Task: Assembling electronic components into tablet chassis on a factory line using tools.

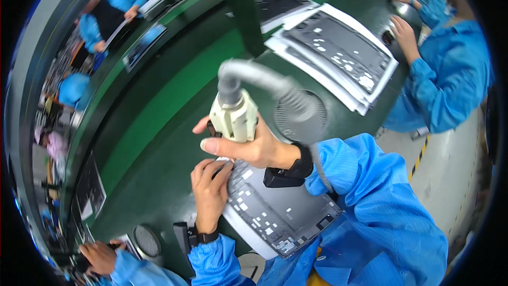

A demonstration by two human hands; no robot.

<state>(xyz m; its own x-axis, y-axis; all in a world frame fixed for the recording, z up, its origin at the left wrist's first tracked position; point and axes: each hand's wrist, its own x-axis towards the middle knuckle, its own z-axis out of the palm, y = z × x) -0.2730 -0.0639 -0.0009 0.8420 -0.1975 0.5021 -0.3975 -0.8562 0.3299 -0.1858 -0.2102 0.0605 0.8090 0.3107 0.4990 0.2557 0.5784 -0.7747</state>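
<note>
My right hand point(264, 145) is wrapped round a cream-coloured hand tool point(234, 118). From its top a grey ribbed hose point(259, 77) bends over to the right, blurred by motion. The tool's lower end sits just above the far edge of a dark grey flat panel point(291, 201), which carries small white patches and lies on a white sheet point(246, 233). At that panel's far left corner is my left hand point(209, 190), its fingers bent and pressed together; a thin dark thing shows between them, too small to name. Part of the panel is hidden under my right wrist.
Beyond my right arm lies a stack of similar panels on white sheets point(365, 98), near a co-worker's hand point(406, 34). A round mesh disc point(296, 127) is behind the hose. Another person's hand point(98, 257) and a second mesh disc point(146, 240) are at lower left. A dark post point(241, 10) rises ahead.
</note>
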